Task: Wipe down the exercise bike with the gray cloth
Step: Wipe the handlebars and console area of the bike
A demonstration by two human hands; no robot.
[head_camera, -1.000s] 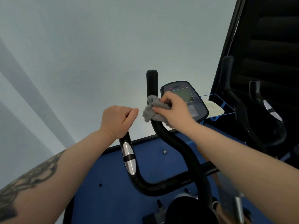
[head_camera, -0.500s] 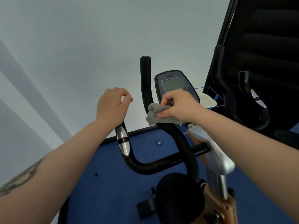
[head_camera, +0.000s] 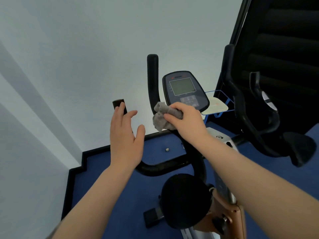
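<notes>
Released since the earlier frame, the left handlebar grip (head_camera: 119, 105) now shows its black end above the left hand (head_camera: 125, 135), whose fingers are spread and straight, one fingertip just touching the grip; half a second ago this hand was wrapped round it. Right hand (head_camera: 184, 118) holds the gray cloth (head_camera: 162, 116) bunched against the right handlebar (head_camera: 152, 80) of the exercise bike (head_camera: 195, 163), just below the console (head_camera: 184, 90), much as before. Behind the console, a blue wire rack (head_camera: 224, 100) carries a pale tray (head_camera: 215, 106). A second black bike (head_camera: 259, 118) stands at right before a dark window blind (head_camera: 284, 40). Saddle (head_camera: 186, 200) and both forearms hide the lower frame; blue floor (head_camera: 107, 195) meets the white wall (head_camera: 86, 49).
</notes>
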